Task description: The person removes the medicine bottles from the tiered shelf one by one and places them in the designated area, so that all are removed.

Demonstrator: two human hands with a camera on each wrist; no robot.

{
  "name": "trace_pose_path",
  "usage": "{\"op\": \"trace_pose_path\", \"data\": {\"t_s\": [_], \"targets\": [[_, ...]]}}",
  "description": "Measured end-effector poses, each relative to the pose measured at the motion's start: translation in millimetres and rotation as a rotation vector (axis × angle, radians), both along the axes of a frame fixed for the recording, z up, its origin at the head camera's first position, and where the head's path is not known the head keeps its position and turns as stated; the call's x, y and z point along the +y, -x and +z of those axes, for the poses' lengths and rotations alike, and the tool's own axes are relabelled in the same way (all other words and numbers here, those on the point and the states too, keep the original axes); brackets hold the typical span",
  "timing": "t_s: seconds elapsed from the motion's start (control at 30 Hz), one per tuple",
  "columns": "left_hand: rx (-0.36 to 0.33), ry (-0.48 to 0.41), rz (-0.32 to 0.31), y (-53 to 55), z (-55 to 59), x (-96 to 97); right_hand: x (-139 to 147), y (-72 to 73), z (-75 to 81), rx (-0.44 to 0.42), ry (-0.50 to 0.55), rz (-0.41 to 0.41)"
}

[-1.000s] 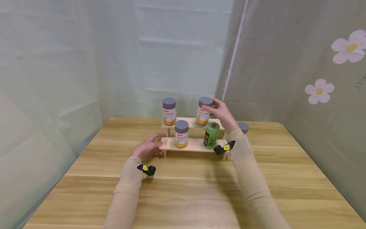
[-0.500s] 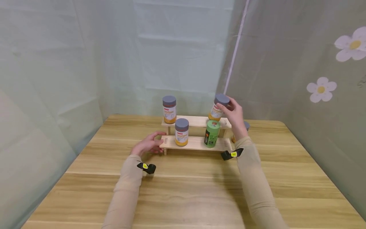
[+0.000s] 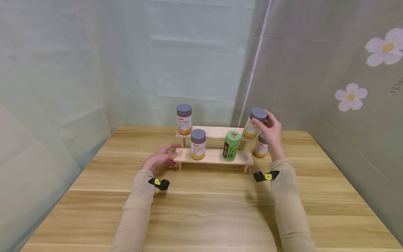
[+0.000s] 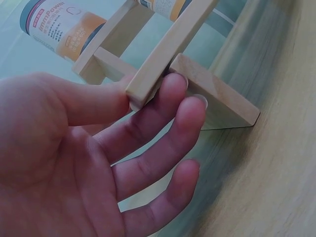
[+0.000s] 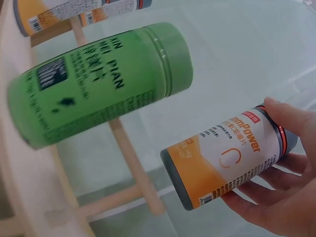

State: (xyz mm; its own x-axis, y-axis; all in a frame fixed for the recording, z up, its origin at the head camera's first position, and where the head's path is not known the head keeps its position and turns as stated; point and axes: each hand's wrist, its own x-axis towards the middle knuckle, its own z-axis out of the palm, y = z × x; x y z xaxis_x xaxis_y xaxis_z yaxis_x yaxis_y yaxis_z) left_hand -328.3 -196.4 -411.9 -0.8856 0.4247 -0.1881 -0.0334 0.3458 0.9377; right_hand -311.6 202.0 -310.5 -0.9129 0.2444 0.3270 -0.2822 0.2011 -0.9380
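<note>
My left hand (image 3: pixel 160 159) grips the left end of the lower board of a two-tier wooden rack (image 3: pixel 214 156). In the left wrist view the thumb lies above the board and the fingers (image 4: pixel 175 118) curl beneath it. At the rack's upper right, my right hand (image 3: pixel 273 135) holds a grey-lidded supplement bottle (image 3: pixel 251 127) by its lid end. That bottle (image 5: pixel 222 155) leans slightly; whether its base touches the upper board, I cannot tell. A green bottle (image 3: pixel 231 147) stands on the lower board's right half.
Another grey-lidded bottle (image 3: pixel 184 120) stands on the upper board's left end. A matching one (image 3: pixel 198 145) is on the lower board. One more (image 3: pixel 260 147) stands right of the rack, below my right hand. Everything rests on a wooden table (image 3: pixel 201 210), with curtains behind.
My right hand has carried the grey-lidded bottle rightward along the upper board to its right end, tilting it. The bottle beside the rack shows more. My left hand keeps its grip.
</note>
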Motion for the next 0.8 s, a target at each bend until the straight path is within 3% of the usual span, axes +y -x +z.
{"op": "trace_pose_path", "data": {"t_s": [0.27,0.8], "targets": [[-0.030,-0.006,-0.006,-0.1,0.8,-0.1,14,-7.9,-9.4,-0.028,0.005,-0.022],[-0.023,-0.004,-0.012,0.1,-0.4,-1.8,57,-12.5,-9.9,-0.089,-0.008,-0.046]]}}
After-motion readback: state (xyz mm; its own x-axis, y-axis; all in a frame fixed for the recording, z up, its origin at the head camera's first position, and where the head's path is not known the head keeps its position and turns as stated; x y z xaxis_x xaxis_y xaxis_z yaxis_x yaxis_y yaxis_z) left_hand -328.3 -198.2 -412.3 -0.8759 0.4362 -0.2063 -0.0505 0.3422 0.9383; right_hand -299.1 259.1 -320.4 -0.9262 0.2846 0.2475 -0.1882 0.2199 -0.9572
